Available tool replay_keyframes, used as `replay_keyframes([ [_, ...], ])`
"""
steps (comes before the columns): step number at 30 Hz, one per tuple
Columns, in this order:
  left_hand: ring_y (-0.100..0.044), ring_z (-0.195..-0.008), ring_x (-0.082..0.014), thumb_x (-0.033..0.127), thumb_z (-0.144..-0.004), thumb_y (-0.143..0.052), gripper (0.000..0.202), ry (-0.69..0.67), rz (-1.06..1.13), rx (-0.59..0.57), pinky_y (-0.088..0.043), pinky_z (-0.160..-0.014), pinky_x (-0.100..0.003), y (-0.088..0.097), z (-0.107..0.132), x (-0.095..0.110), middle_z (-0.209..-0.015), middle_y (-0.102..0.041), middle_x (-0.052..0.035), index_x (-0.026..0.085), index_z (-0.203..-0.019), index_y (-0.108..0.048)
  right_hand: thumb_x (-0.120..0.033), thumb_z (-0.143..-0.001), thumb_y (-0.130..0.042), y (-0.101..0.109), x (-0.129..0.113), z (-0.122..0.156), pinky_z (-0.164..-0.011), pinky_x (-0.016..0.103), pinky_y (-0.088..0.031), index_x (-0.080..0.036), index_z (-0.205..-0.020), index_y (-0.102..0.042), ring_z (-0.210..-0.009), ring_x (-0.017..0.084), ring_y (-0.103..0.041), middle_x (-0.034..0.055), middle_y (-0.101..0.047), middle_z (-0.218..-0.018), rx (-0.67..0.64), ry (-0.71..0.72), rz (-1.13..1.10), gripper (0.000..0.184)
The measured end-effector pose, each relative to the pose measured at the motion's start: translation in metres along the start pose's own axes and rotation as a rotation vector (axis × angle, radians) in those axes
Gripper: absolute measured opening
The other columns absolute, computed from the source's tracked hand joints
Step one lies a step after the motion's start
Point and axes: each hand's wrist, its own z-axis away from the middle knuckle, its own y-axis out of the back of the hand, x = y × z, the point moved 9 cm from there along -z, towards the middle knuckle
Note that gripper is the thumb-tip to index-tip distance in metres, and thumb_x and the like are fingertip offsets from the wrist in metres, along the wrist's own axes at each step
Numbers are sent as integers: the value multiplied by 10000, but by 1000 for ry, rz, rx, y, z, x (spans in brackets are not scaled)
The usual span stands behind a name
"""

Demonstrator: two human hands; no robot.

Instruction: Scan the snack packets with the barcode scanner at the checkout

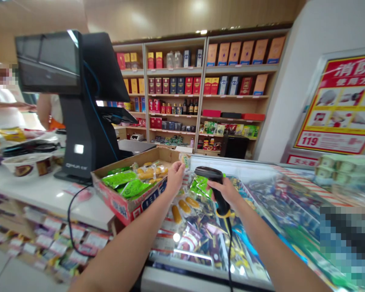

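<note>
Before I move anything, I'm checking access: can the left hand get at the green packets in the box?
Probably yes: the box lies open above the green packets, close to the left hand, though that hand seems to hold a small packet.

scanner [209, 173]: black, yellow trim at handle foot, black cord [230, 251] hanging from it | gripped by handle, head roughly level, handle slanting down | over freezer [170, 280], toward its far edge || packet [185, 159]: small, clear wrap, green-yellow print | pinched, raised | by far right corner of box [117, 205]
</note>
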Motion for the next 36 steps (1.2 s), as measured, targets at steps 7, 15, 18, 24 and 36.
replay_keyframes([
  [7,-592,-996,-240,242,-834,-533,221,-347,-683,303,-448,-905,-375,53,-3,103,-1037,-641,-120,144,-1010,-623,-417,-604,-713,-34,-68,-17,-348,243,-418,-147,-662,-605,-351,143,-562,32,-654,-568,-61,129,-11,296],
  [15,-466,-1242,-281,0,-711,-453,413,-535,-742,233,-342,-1054,-445,32,18,113,-1330,-517,-144,174,-1035,-640,-419,-632,-691,-42,-60,-13,-362,230,-415,-150,-642,-614,-362,137,-555,28,-629,-503,-52,111,-10,280],
  [18,-617,-880,-219,16,-652,-509,317,-441,-565,-184,-457,-894,-331,-3,16,76,-862,-686,-62,219,-835,-670,-417,-643,-698,-20,-34,-13,-364,238,-416,-149,-644,-626,-351,145,-545,16,-585,-429,21,69,7,277],
  [24,-563,-567,-160,122,-560,-684,124,-213,-560,-482,-448,-623,-232,-26,24,14,-579,-641,-4,231,-615,-667,-411,-651,-690,33,18,-10,-352,249,-421,-153,-636,-604,-333,140,-530,29,-603,-455,228,-17,-89,273],
  [36,-463,-440,-112,161,-513,-782,235,-9,-496,-582,-455,-562,-235,-44,40,-53,-435,-490,24,203,-464,-556,-426,-635,-724,40,29,-5,-350,254,-414,-152,-637,-607,-333,152,-525,20,-558,-383,245,-43,-88,297],
])
